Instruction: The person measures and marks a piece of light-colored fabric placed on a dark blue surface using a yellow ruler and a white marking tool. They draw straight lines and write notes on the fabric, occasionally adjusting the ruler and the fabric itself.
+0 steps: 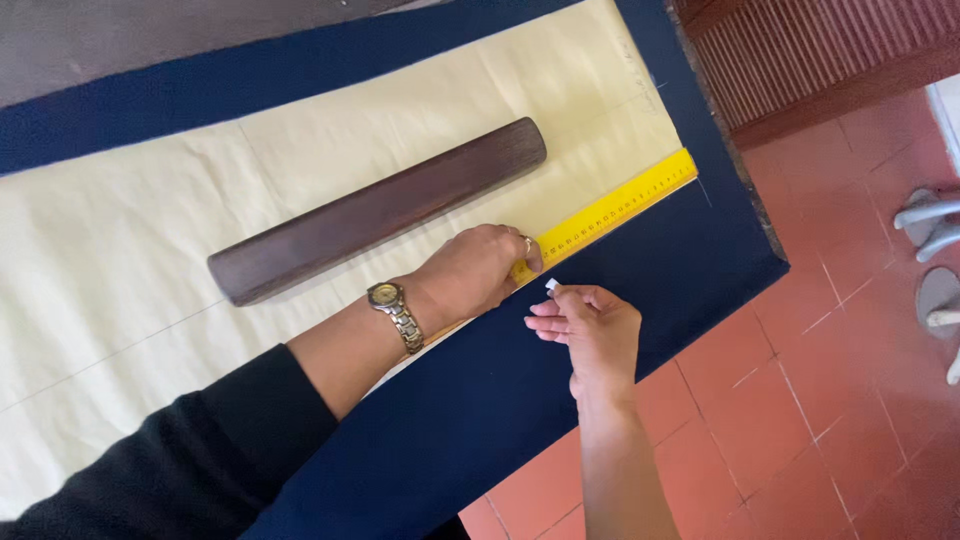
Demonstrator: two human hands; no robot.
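My left hand [475,268], with a metal wristwatch [394,310] and a ring, presses down on one end of a yellow ruler [615,208] that lies along the edge of a cream paper sheet [150,210]. My right hand [592,330] pinches a small white piece of chalk [551,285] just below the ruler, over dark blue fabric [520,380]. A long dark wooden bar [380,210] rests on the paper as a weight, just beyond my left hand.
The blue fabric covers a table whose corner [775,262] points right. Red floor tiles [800,400] lie below. A dark ribbed wooden surface [820,50] stands top right, and white chair legs [935,260] show at the right edge.
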